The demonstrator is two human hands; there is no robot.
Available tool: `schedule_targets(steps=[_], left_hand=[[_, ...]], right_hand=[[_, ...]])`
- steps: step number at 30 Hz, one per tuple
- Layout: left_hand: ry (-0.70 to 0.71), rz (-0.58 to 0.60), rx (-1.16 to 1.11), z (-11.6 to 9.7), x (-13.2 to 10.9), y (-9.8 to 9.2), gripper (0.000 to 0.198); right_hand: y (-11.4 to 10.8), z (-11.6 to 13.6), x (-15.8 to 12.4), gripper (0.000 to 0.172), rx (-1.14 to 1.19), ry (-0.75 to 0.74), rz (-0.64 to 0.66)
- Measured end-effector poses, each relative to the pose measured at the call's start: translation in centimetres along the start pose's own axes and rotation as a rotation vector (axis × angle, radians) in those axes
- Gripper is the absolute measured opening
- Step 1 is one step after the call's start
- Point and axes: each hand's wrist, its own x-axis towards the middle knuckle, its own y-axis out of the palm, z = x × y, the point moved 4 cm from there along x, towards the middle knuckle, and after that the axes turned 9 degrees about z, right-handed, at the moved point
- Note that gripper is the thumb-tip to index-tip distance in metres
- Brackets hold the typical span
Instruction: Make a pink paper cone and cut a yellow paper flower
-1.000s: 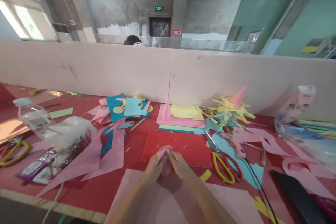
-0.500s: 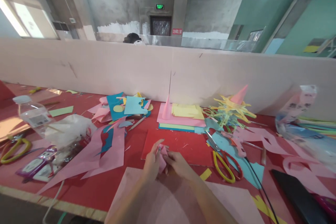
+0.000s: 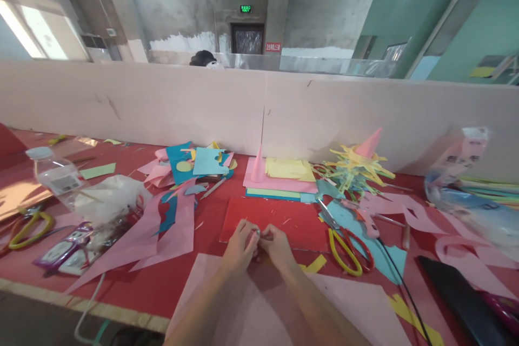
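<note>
My left hand (image 3: 240,246) and my right hand (image 3: 278,246) meet fingertip to fingertip over the near edge of a red card (image 3: 279,221). Both are pinched closed on a small folded pink paper piece (image 3: 258,236), which the fingers hide almost fully. My forearms lie over a large pink sheet (image 3: 352,308) at the table's front. Scissors with yellow and red handles (image 3: 346,246) lie just right of my right hand.
Paper scraps (image 3: 194,165) and a stack of coloured sheets (image 3: 284,178) lie behind the red card. A yellow paper star with a pink cone (image 3: 357,165) stands at right. A plastic bottle (image 3: 54,173), a plastic bag and yellow scissors (image 3: 28,227) are at left. A pale partition (image 3: 162,102) runs behind.
The pink piece showed between my hands before; now my fingers have closed over it and it is nearly hidden. My hands sit slightly further forward, at the red card's edge.
</note>
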Motion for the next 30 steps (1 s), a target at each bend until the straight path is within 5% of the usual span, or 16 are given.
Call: schedule_targets(steps=[11, 19, 30], left_hand=[[-0.102, -0.288, 0.033, 0.6, 0.2, -1.6, 0.035], [-0.217, -0.319, 0.041, 1.7, 0.4, -2.1, 0.035], [-0.158, -0.193, 0.017, -0.7, -0.1, -1.6, 0.030]], right_hand=[[-0.1, 1.5, 0.0, 0.039, -0.065, -0.156, 0.143], [-1.9, 2.0, 0.0, 0.036, 0.000, -0.067, -0.016], [-2.9, 1.9, 0.4, 0.032, 0.008, -0.110, -0.049]])
